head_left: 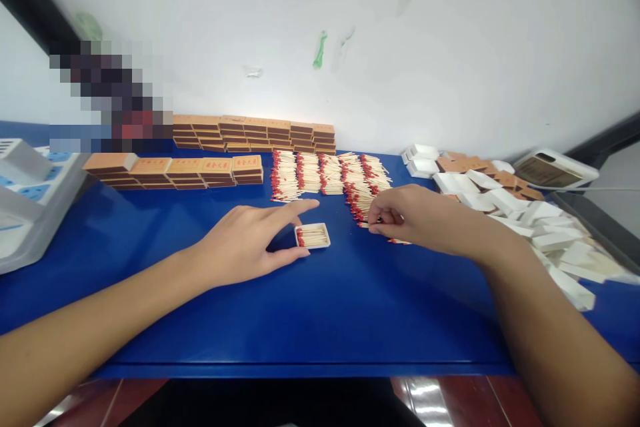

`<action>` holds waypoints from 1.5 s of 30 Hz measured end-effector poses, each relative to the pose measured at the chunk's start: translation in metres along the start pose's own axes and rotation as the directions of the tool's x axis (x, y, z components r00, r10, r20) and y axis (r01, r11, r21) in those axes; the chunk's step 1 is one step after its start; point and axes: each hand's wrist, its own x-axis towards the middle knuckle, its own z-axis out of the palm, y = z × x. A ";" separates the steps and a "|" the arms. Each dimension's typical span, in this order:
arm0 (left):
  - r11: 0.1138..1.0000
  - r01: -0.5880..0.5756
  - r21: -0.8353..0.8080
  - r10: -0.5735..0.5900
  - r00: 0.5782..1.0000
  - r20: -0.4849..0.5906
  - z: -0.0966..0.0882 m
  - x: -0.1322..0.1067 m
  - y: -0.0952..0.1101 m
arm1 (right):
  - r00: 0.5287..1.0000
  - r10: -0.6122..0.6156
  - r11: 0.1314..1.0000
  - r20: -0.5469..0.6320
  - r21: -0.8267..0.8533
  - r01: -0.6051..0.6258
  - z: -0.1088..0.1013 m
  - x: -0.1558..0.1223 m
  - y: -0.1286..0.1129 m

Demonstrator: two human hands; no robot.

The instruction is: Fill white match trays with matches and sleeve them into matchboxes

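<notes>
one white matchbox tray (320,246) with matches inside sits on the blue table (280,327) in front of you, left of your right hand (417,217). your left hand (243,240) holds its left end between thumb and a finger, index stretched out. your right fingers are pinched narrow at the red-tipped matches (310,173); whether they grip one, you cannot tell. stacked matchboxes (185,172) stand back left.
</notes>
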 end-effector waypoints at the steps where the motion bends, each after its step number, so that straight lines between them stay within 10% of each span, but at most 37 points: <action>1: 1.000 0.001 0.001 -0.001 1.000 0.003 0.000 0.000 0.000 | 1.000 0.001 1.000 0.003 0.011 -0.001 0.000 0.000 0.000; 45: 0.999 0.007 0.047 -0.009 0.999 0.038 0.002 -0.001 0.001 | 0.996 -0.084 0.995 0.036 0.054 0.082 0.008 0.002 -0.013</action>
